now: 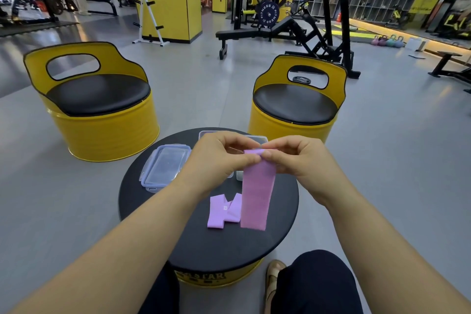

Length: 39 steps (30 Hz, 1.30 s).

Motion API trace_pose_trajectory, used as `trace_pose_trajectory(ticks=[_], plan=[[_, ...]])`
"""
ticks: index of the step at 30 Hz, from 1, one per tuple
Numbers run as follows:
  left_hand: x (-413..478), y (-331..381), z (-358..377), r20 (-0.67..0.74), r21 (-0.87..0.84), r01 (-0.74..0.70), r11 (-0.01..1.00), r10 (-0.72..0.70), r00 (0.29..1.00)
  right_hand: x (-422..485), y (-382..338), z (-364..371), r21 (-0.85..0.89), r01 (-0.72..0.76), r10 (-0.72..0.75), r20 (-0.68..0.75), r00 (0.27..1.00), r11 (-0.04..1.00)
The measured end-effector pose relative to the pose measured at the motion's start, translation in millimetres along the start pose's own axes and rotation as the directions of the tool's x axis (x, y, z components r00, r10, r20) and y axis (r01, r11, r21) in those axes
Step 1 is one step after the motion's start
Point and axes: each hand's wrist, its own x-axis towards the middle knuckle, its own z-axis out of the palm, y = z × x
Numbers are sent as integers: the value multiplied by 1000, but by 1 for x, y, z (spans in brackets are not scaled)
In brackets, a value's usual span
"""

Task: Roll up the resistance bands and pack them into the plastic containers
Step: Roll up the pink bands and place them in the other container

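Observation:
A pink resistance band hangs down flat above the round black table. My left hand and my right hand both pinch its top edge, which is folded over in a small roll. A lighter purple band lies loosely folded on the table just left of the hanging one. A clear plastic lid with a blue rim lies at the table's left. Clear containers stand at the far edge, mostly hidden behind my hands.
Two yellow barrel chairs with black seats stand beyond the table, one at the left and one at the right. A weight bench and gym racks stand farther back. My knees and a shoe are below the table.

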Motion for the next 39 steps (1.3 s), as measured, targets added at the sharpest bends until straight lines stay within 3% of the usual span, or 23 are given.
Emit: trace_pose_trajectory(ticks=[5,12,25,39], plan=[[-2,1,2,56,-51,82,995,-79,995,0,2,-1,28,10,-9,-27,1000,1000],[1,-4,-1,3,25,28,999,-29,1000,0,3,0,2,-29,29,2,1000,1000],[-1,-3,2,43,-57,69,996,-66,997,-1,4,-1,6,-17,17,-8,1000,1000],[0,-6,1,13,20,-16,1000,16,1000,-3,6,-1,-5,-66,67,43,997,998]])
